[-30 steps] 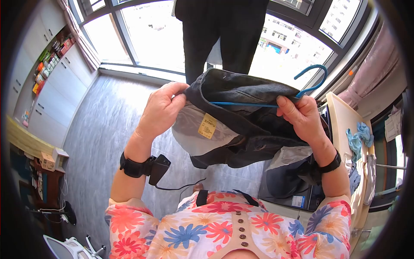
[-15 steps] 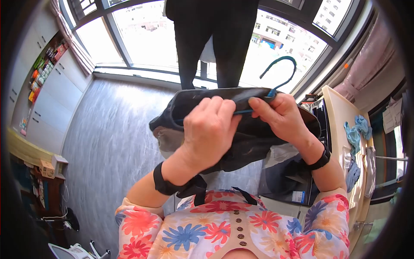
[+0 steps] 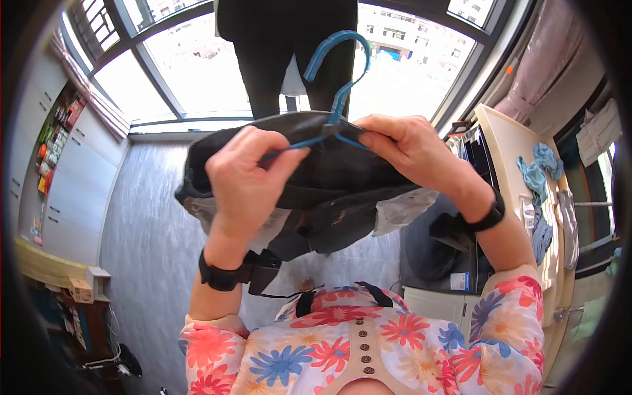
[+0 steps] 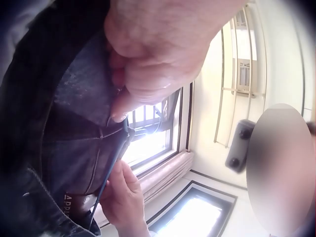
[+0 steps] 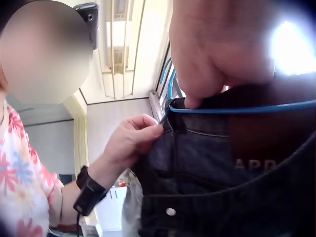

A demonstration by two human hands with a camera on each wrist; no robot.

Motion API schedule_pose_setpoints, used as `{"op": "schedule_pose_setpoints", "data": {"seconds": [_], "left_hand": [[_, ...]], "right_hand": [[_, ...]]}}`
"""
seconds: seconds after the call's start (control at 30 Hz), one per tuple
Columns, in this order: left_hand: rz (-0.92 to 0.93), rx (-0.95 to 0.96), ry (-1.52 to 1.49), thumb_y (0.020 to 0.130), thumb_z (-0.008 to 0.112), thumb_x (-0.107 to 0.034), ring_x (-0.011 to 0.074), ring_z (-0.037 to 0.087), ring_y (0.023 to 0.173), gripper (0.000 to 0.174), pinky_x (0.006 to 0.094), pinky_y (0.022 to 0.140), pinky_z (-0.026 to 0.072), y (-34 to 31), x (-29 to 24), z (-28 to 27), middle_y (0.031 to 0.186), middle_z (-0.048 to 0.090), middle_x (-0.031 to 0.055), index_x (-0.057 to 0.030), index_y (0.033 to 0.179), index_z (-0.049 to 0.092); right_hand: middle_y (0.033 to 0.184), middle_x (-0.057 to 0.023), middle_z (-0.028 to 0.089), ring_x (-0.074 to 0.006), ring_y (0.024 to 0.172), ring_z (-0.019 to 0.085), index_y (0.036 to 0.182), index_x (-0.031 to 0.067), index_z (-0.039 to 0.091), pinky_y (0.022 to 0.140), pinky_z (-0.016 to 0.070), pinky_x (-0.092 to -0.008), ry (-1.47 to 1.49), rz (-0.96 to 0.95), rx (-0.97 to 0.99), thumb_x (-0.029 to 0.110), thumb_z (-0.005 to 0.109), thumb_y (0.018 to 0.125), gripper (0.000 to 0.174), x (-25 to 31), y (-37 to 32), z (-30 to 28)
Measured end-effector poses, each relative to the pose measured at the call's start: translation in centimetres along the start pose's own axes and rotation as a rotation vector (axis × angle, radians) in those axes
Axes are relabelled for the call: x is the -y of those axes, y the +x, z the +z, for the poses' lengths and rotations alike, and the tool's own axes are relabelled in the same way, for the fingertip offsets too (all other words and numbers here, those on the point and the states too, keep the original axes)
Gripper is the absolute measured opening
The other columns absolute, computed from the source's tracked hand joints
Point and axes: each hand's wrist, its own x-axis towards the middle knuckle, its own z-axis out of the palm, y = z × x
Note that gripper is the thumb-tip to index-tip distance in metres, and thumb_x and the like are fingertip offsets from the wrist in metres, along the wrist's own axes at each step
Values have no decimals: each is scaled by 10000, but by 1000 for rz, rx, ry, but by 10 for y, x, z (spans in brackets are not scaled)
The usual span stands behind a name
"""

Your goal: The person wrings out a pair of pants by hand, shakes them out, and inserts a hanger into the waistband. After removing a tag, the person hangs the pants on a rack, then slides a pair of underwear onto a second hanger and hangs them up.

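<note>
Overhead, a broad window [image 3: 191, 66] takes up the far side of the room, with a grey floor [image 3: 145, 217] beneath it and a pale table [image 3: 507, 141] at the right, on which blue cloths [image 3: 536, 168] are strewn. Dark trousers [image 3: 276, 46] are seen against the glass; whether they are worn or hung cannot be told.

In front of the chest a dark denim garment [image 3: 342, 178] is held up by its waistband, so that the rest of it, pale lining included, is left to hang free below the hands. The left hand [image 3: 243, 178] is closed over the band at one side, its fingers curled round cloth and hanger arm together. The right hand [image 3: 408, 148] is clamped on the band just beside the hook, thumb and fingers pinching denim against the bar. By this two-sided grip the waistband is kept stretched along the blue hanger [image 3: 338, 105], it is judged, and the hook is left standing upright and clear between the hands.

A black band [image 3: 220, 276] is worn on each wrist. A small metal button [image 5: 171, 212] is shown on the denim.
</note>
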Motion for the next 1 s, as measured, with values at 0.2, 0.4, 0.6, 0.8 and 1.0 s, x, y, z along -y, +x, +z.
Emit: {"op": "schedule_pose_setpoints", "data": {"seconds": [0.2,0.4,0.6,0.8,1.0], "left_hand": [[-57,-16,-9,658,742,-6,77,484,534,152,207,489,387,7,8,-15,615,546,26,-7,703,597],[-125,-101,-8,681,744,-21,50,445,548,143,170,504,349,10,22,-33,610,515,-12,-7,725,609],[90,17,173,704,727,-28,82,438,516,158,202,472,338,11,21,-37,616,499,29,6,827,634],[217,208,243,771,687,-96,113,408,469,148,240,427,306,12,12,-48,578,438,44,8,860,631],[225,338,233,782,667,-81,185,467,469,124,265,437,360,7,15,-45,601,496,90,14,836,608]], "right_hand": [[688,-123,589,-219,641,581,920,58,618,604,446,-323,48,114,74,241,607,834,203,-34,-17,-9],[959,-78,637,-189,890,590,1135,99,557,739,471,-311,203,205,48,192,687,767,401,-85,-65,-12],[859,21,623,-76,810,524,1017,38,645,765,470,-235,543,359,-6,-38,625,781,249,-88,-70,-9],[865,27,620,-54,802,520,1019,13,639,775,444,-212,513,355,35,-20,598,810,215,-87,-70,-23],[892,8,633,-61,829,536,1026,18,647,792,461,-220,640,346,-52,24,630,809,218,-81,-61,-32]]}}
